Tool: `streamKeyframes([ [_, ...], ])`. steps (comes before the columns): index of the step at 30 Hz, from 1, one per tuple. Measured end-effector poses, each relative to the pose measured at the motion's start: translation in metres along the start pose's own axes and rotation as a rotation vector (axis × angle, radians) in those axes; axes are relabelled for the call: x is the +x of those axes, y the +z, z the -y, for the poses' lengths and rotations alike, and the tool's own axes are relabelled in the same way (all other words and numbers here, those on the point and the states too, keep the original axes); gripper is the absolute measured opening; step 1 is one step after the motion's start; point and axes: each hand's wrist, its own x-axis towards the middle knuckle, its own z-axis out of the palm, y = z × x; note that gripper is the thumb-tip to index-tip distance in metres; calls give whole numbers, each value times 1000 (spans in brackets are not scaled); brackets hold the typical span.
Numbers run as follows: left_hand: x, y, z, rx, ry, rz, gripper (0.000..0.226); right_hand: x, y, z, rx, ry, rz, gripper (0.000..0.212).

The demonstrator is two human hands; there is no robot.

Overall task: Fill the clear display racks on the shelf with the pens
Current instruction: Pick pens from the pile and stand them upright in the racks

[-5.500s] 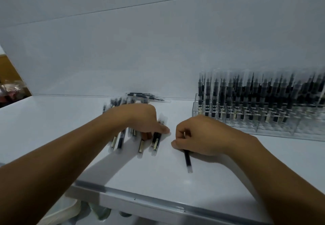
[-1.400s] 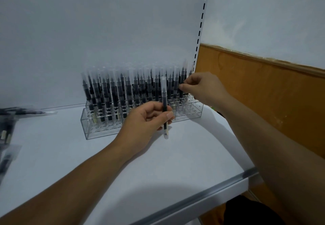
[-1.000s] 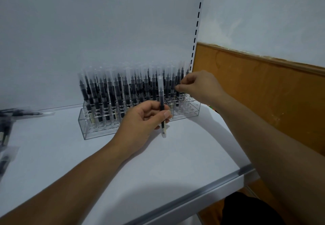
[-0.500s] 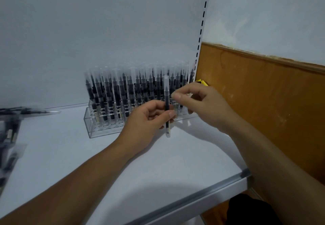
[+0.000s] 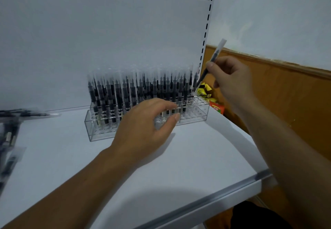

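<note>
The right hand (image 5: 231, 78) pinches a pen (image 5: 210, 64), tilted tip-down toward empty holes at the right end of the rack (image 5: 194, 114) on the shelf (image 5: 179, 166); the left hand (image 5: 145, 130) hovers loosely apart, empty.

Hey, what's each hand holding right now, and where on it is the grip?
The right hand pinches a pen around the middle of its barrel, tilted. The left hand holds nothing.

One clear rack (image 5: 194, 116), two hands, one pen (image 5: 215, 54) held, stocked pens too blurred to count
</note>
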Motion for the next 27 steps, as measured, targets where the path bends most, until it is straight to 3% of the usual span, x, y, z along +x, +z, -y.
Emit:
streamKeyframes([
  [4,3,-5,3,169,31,-12,38,8,7,-12,-140,-7,34,13],
  [8,-4,0,13,299,-76,159,54,11,13,-22,-205,-10,71,16],
  [16,-5,4,17,316,-85,181,57,12,21,-32,-455,11,235,17],
  [23,-5,2,16,312,-71,189,56,15,21,-29,-472,43,244,13],
  [27,-6,2,18,307,-66,192,56,12,15,-33,-498,97,284,20],
])
